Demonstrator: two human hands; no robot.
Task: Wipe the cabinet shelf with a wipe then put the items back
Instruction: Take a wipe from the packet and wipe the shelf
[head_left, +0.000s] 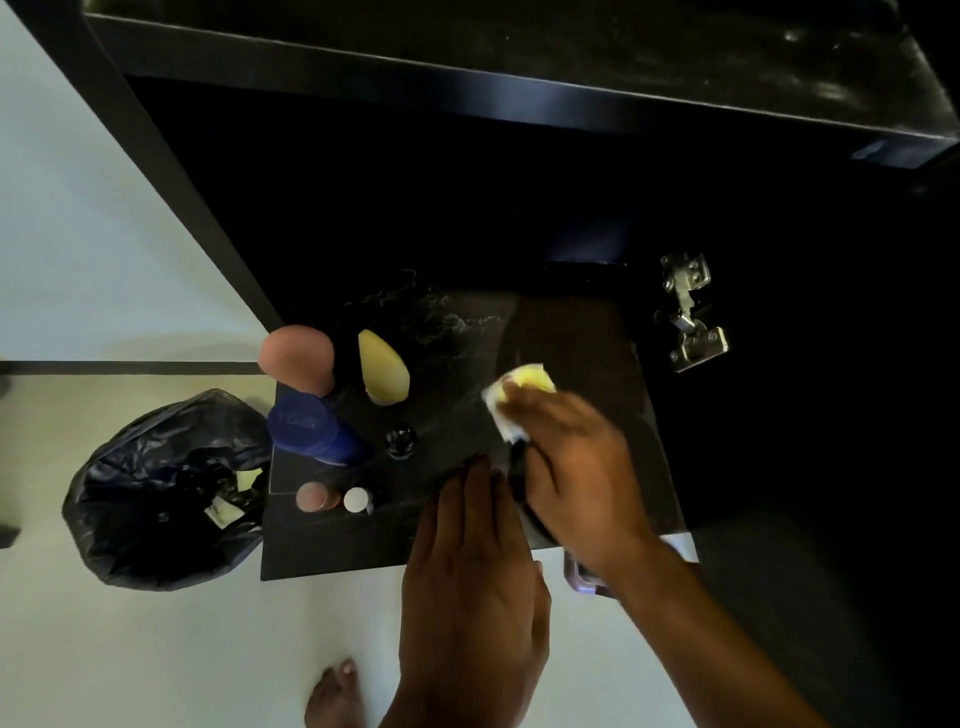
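Observation:
A dark cabinet shelf (582, 332) lies below me, dusty at its back middle. My right hand (571, 462) presses a yellow-white wipe (524, 387) onto the shelf, right of centre. My left hand (467, 566) rests flat on the shelf's front edge, fingers together and holding nothing. On the left part of the shelf stand a pink bottle (298, 358), a pale yellow bottle (383, 366), a blue bottle (311, 428), a small black jar (401, 440), a small brown bottle (314, 496) and a white-capped bottle (357, 500).
A bin lined with a black bag (166, 488) stands on the pale floor left of the shelf. A metal hinge (688, 312) is fixed to the cabinet's right wall. An upper shelf edge (467, 83) overhangs at the top. My bare foot (337, 696) is at the bottom.

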